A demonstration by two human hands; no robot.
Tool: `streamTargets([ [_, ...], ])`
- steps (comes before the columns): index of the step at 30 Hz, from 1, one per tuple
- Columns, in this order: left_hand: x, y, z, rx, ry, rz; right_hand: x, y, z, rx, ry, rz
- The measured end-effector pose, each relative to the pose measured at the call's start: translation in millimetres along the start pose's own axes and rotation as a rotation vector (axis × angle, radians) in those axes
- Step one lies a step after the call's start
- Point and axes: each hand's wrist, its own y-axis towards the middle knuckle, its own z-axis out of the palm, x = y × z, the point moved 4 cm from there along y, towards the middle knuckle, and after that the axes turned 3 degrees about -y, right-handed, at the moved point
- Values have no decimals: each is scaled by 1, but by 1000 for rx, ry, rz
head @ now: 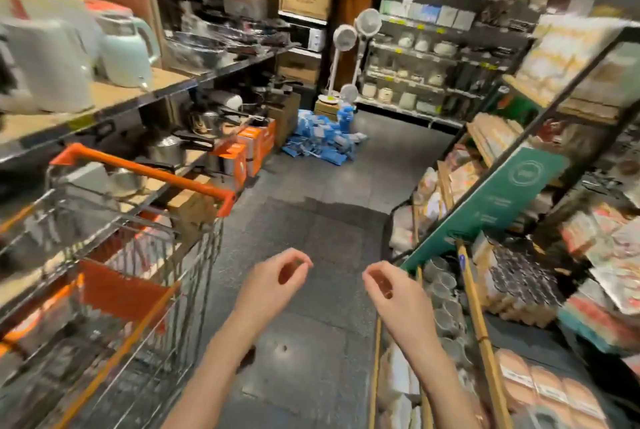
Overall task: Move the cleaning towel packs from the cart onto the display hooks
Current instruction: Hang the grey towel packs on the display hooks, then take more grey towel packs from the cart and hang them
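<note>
A wire shopping cart [194, 255] with an orange handle [138, 169] stands at the left of the aisle; blur hides what lies in its basket. My left hand [273, 279] hovers over the floor just right of the cart, fingers loosely curled and holding nothing. My right hand [388, 286] is level with it, fingers curled with the thumb near the fingertips, also holding nothing. The display rack [485, 207] on the right carries hanging packs [540, 390] of cloths and sponges. No towel pack is in either hand.
Shelves of kettles [124, 51] and pots [166, 148] line the left side. A heap of blue packages [322, 137] lies on the floor at the far end, beside standing fans [346, 44]. Grey tiled floor [311, 220] runs between the cart and the right rack.
</note>
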Motion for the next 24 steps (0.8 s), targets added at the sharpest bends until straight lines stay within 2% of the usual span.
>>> streamTargets([
  [7,84,12,-169,-270,299,-161,133,76,133,152,-91,-224],
  [10,122,3,-220,-317,386,-236,183,95,180,229,-142,-331],
  [16,176,-33,-289,-388,527,-428,266,110,271,425,-137,-566],
  [24,232,-93,-339,-524,548,-771,342,96,387,644,-193,-949],
])
